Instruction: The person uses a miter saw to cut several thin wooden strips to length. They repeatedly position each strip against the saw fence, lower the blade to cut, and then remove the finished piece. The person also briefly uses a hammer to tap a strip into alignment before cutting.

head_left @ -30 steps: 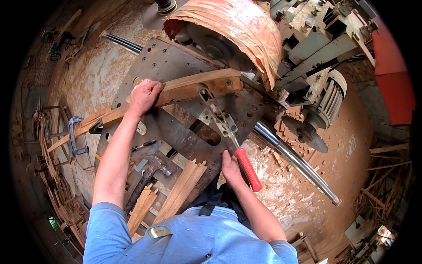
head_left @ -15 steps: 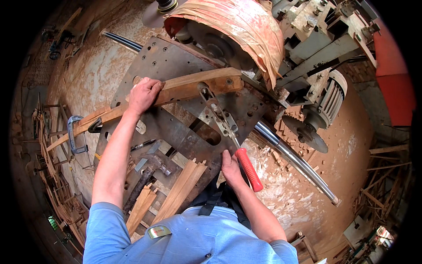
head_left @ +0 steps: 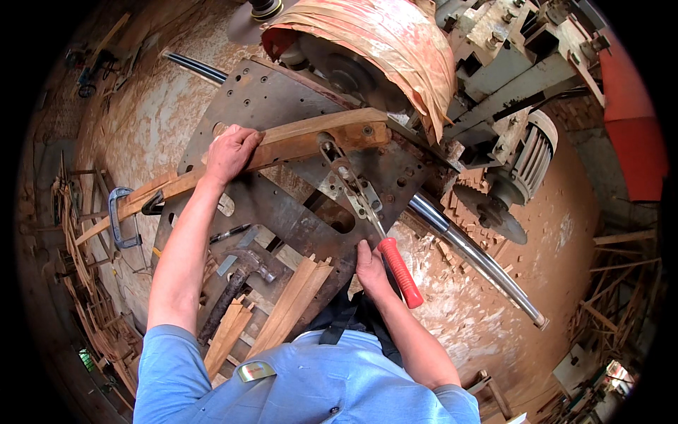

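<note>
My left hand (head_left: 232, 154) is closed over a long, slightly bent wooden piece (head_left: 311, 138) lying across the perforated metal table plate (head_left: 244, 92). A toggle clamp (head_left: 349, 182) bears against the wood's right part; its red handle (head_left: 400, 272) points toward me. Just left of that handle, my right hand (head_left: 372, 267) grips the plate's near edge, thumb on top and fingers hidden beneath. A circular saw blade (head_left: 353, 78) sits under a tape-wrapped hood (head_left: 374, 35), beyond the wood's right end.
A hammer (head_left: 247, 272) and pale wooden pieces (head_left: 289, 304) lie on the near left. A C-clamp (head_left: 121, 218) hangs at the wood's left end. A steel rail (head_left: 480, 254) runs right, below a second saw blade (head_left: 494, 215) and motor (head_left: 533, 155). Offcuts litter the floor.
</note>
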The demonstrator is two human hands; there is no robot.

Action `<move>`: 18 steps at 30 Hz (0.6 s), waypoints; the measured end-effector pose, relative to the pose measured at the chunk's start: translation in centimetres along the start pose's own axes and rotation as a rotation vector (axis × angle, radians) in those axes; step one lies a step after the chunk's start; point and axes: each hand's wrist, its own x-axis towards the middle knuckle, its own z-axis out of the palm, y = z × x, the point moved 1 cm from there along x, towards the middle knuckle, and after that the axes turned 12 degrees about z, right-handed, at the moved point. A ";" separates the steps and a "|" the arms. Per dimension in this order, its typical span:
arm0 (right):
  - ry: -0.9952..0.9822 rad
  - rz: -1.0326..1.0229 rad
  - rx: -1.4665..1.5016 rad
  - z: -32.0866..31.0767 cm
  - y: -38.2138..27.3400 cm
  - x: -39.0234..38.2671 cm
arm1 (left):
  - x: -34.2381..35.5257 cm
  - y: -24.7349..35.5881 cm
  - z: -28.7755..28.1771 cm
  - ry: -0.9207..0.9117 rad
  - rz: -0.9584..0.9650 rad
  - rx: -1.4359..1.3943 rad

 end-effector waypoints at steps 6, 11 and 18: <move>-0.002 0.004 -0.001 0.0 0.0 0.1 | 0.0 -0.1 0.1 0.000 -0.010 0.003; -0.047 0.013 0.037 0.0 0.7 0.5 | 0.1 -0.3 0.1 -0.006 -0.023 -0.013; -0.029 0.025 0.015 0.2 0.1 0.4 | 0.1 -0.4 0.1 0.010 -0.028 -0.019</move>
